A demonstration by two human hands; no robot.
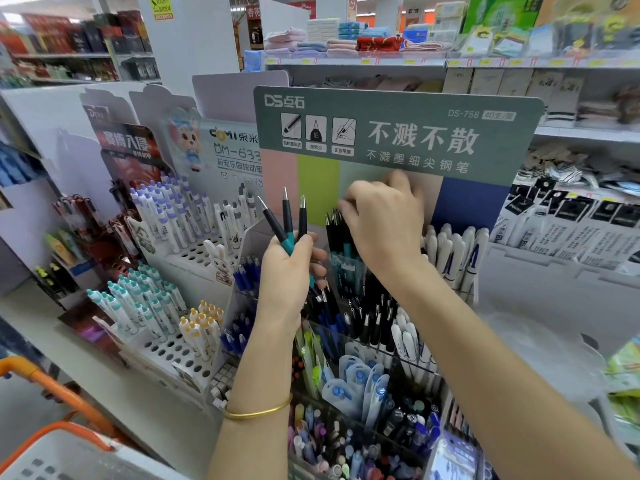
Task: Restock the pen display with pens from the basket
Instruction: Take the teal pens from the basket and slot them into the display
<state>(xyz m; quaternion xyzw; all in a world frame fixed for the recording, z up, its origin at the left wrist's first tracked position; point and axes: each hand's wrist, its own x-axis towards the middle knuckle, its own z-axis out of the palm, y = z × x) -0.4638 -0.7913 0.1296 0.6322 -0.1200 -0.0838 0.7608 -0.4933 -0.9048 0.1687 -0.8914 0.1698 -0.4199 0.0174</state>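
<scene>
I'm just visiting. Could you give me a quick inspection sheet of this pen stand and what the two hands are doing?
Surface: pale shelf carrying pen displays.
Job's things: three teal-grip pens; tiered pen display; orange-handled basket, lower left.
Clutter: neighbouring white pens in punched stands.
Grippers: left hand grips the three pens; right hand reaches into the top row, grasp hidden.
Cables: nothing seen.
Surroundings: shop shelves, folded towels.
</scene>
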